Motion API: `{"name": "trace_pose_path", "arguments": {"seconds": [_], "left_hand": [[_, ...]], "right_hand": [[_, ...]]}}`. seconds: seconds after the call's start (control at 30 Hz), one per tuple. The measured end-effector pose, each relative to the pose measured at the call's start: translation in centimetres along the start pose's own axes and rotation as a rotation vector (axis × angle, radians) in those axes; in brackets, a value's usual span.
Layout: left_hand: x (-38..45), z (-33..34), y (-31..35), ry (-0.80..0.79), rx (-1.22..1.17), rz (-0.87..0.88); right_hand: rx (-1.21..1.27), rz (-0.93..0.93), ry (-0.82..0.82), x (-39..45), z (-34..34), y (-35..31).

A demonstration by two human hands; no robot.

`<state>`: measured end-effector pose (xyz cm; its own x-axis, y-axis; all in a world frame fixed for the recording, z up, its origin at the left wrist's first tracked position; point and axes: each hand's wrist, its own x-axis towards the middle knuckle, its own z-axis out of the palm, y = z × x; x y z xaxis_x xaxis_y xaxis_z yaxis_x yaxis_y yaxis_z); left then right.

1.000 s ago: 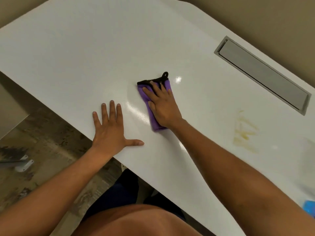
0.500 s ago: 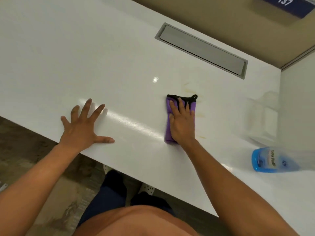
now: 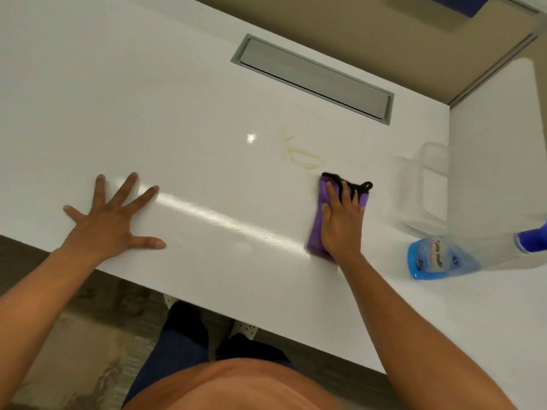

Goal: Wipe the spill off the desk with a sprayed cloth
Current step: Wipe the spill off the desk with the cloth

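Observation:
A folded purple cloth (image 3: 317, 232) with a black hem and loop lies flat on the white desk (image 3: 177, 113). My right hand (image 3: 342, 224) presses down on it, fingers together and pointing away from me. Yellowish streaks of the spill (image 3: 300, 156) show just beyond the cloth's far left corner. My left hand (image 3: 114, 220) rests flat on the desk near its front edge, fingers spread, holding nothing. A clear spray bottle (image 3: 435, 257) with blue liquid lies on its side to the right of the cloth.
A grey metal cable flap (image 3: 313, 78) is set into the desk at the back. A white partition (image 3: 497, 143) rises at the right, with a faint reflection in front of it. The desk's front edge runs diagonally above my legs and the floor (image 3: 74, 335).
My right hand has slid the cloth to the right across the desk, past the spill streaks, which now show beyond it. The view has swung right, bringing the spray bottle in.

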<state>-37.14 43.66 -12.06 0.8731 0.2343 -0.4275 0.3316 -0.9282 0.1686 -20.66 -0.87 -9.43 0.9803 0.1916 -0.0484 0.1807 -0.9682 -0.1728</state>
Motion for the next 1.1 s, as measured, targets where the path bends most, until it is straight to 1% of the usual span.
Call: {"name": "trace_pose_path", "arguments": {"seconds": [0.03,0.1,0.17,0.27,0.33,0.43,0.5,0.57,0.63,0.7,0.77,0.87,0.9,0.97,1.1], "left_hand": [[-0.1,0.0,0.0,-0.007,0.001,0.0],[-0.1,0.0,0.0,-0.011,0.002,-0.003],[0.0,0.0,0.2,-0.012,-0.008,-0.008],[0.1,0.3,0.4,-0.013,-0.031,-0.004],[0.1,0.2,0.3,-0.01,-0.025,0.001],[0.2,0.2,0.9,0.049,0.098,0.043],[0.2,0.2,2.1,0.103,0.088,0.084],[0.3,0.6,3.9,0.142,0.069,0.153],[0.6,1.2,5.5,0.143,0.101,0.219],[0.9,1.8,6.6,0.131,0.137,0.249],[1.1,2.1,7.1,0.134,0.169,0.258],[1.2,2.3,7.0,0.124,0.177,0.266],[1.2,2.3,6.9,0.123,0.173,0.267],[1.2,2.1,7.0,0.128,0.173,0.269],[1.1,1.9,7.1,0.113,0.202,0.269]], "right_hand": [[-0.003,0.022,-0.001,1.4,0.1,-1.3],[-0.01,-0.002,-0.019,3.4,0.4,-4.2],[-0.019,-0.092,-0.052,4.1,1.0,-7.2],[0.001,-0.266,-0.102,3.1,1.9,-10.9],[0.019,-0.37,-0.151,1.2,2.5,-11.8],[0.074,-0.466,-0.208,-2.6,2.7,-9.8],[0.104,-0.441,-0.196,-5.3,2.6,-6.9],[0.119,-0.334,-0.153,-7.4,2.1,-3.5],[0.135,-0.214,-0.1,-7.6,1.4,-1.0],[0.109,-0.133,-0.043,-5.7,0.8,0.1],[0.044,-0.058,0.007,-1.8,0.6,-0.2],[0.012,0.103,0.033,4.8,0.4,-2.9],[0.005,0.128,0.032,6.5,0.5,-4.3],[-0.027,0.091,0.022,8.6,0.8,-7.6],[-0.022,-0.182,-0.029,7.9,1.4,-12.7]]}}
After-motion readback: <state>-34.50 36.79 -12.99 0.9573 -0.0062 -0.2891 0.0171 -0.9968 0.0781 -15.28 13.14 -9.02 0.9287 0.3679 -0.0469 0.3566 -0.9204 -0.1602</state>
